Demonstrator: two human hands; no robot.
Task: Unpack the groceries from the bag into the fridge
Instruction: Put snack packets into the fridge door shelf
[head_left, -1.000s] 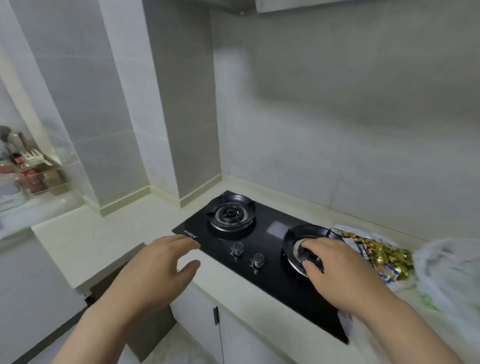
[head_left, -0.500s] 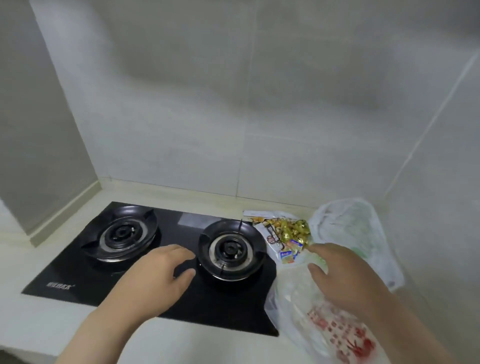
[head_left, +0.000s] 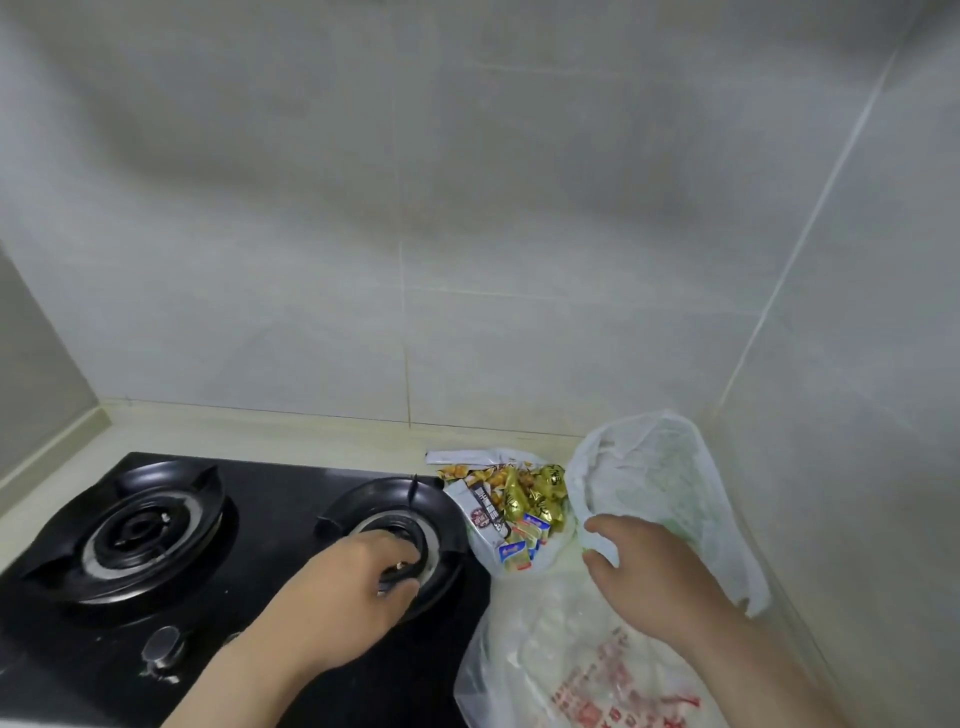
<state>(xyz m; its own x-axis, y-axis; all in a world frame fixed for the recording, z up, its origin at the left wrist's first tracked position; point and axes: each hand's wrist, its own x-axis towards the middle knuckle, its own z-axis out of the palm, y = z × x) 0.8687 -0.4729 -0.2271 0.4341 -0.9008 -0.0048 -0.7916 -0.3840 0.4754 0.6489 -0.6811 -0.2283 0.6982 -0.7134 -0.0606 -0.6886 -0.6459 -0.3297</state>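
Two thin plastic bags lie on the counter right of the stove. The white bag with green print (head_left: 670, 483) stands in the corner, and my right hand (head_left: 649, 577) pinches its near rim between thumb and fingers. The bag with red print (head_left: 587, 680) lies nearer to me, under my right forearm. A clear packet of gold-wrapped sweets and small blue-yellow packs (head_left: 514, 514) rests between the white bag and the stove. My left hand (head_left: 348, 587) hovers over the right burner with relaxed fingers and holds nothing. No fridge is in view.
A black glass gas stove (head_left: 270, 499) fills the lower left, with a left burner (head_left: 140, 530), a right burner (head_left: 415, 504) and a knob (head_left: 163, 647). Tiled walls close the back and right side. A pale counter strip (head_left: 260, 426) runs behind the stove.
The view turned right and down toward the corner. My right hand went from the burner area to the white bag's rim and took hold of it. My left hand shifted right over the right burner.
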